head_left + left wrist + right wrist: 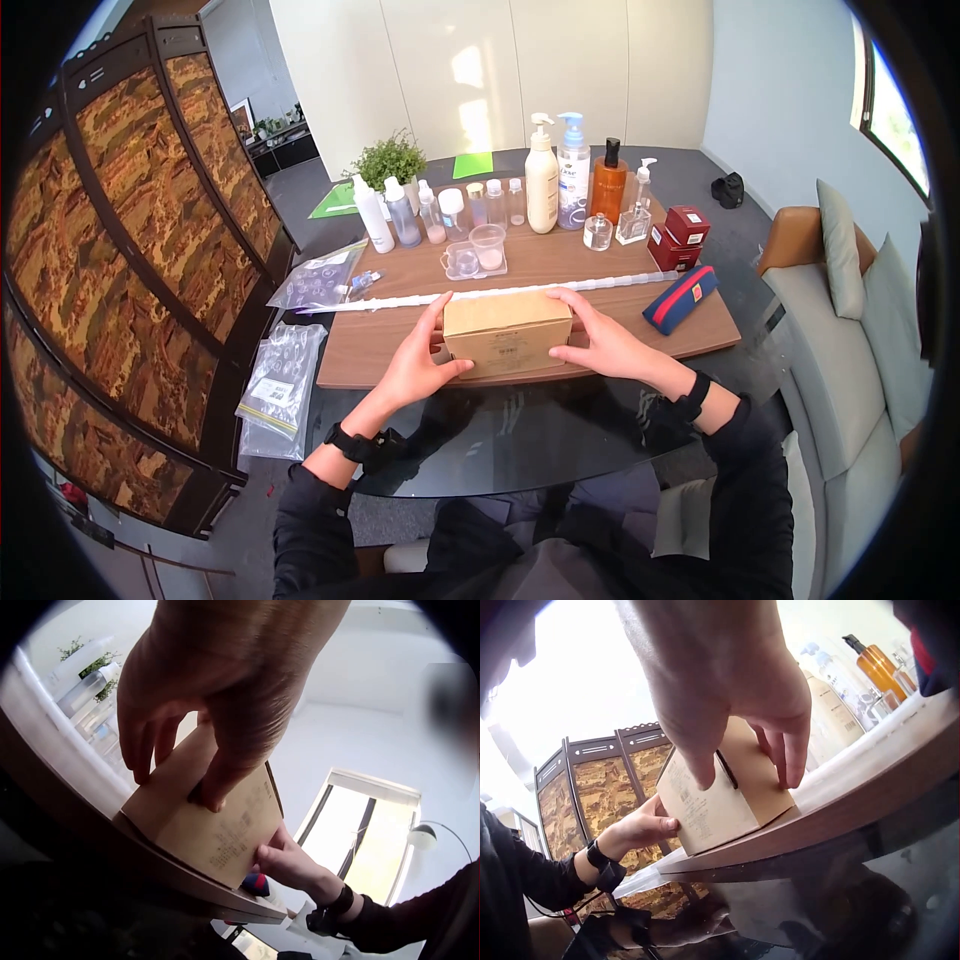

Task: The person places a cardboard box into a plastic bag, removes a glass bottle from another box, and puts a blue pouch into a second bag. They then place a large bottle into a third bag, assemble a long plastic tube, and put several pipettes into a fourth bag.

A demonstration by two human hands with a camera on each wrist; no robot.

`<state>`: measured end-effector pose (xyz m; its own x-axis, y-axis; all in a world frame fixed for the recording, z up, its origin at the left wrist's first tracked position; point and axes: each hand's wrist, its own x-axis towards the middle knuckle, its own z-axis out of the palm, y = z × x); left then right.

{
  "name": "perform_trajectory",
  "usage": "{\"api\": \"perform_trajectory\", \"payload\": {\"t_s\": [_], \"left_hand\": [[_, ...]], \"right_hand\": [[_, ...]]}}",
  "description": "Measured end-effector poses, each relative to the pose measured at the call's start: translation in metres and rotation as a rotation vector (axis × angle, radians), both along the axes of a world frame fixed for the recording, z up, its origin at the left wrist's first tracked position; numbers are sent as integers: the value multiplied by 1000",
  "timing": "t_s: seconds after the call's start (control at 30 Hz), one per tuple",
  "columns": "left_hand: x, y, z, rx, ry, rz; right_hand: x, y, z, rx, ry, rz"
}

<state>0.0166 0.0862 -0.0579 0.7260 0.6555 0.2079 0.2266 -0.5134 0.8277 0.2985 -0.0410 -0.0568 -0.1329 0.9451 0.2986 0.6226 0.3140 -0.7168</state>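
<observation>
A brown cardboard box (508, 340) with small dark print on its near face stands at the front edge of the wooden board (360, 350). My left hand (412, 362) grips its left end, thumb on the near face and fingers round the side. At the right end, my right hand (612, 345) holds it the same way. In the left wrist view the left thumb presses beside a dark slot in the box (202, 817). The right wrist view shows a similar slot near the right thumb, on the box's end edge (712, 802).
Behind the box lies a long white strip (420, 300). Several bottles (542, 185) and a clear plastic tray (465, 262) stand farther back. A blue pencil case (682, 300) and dark red boxes (680, 238) sit right; clear bags (275, 385) lie left.
</observation>
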Motion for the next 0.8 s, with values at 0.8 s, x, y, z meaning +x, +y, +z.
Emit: {"api": "perform_trajectory", "payload": {"t_s": [0.8], "left_hand": [[-14, -61, 65, -142, -223, -41]], "right_hand": [[-13, -51, 52, -135, 603, -8]]}}
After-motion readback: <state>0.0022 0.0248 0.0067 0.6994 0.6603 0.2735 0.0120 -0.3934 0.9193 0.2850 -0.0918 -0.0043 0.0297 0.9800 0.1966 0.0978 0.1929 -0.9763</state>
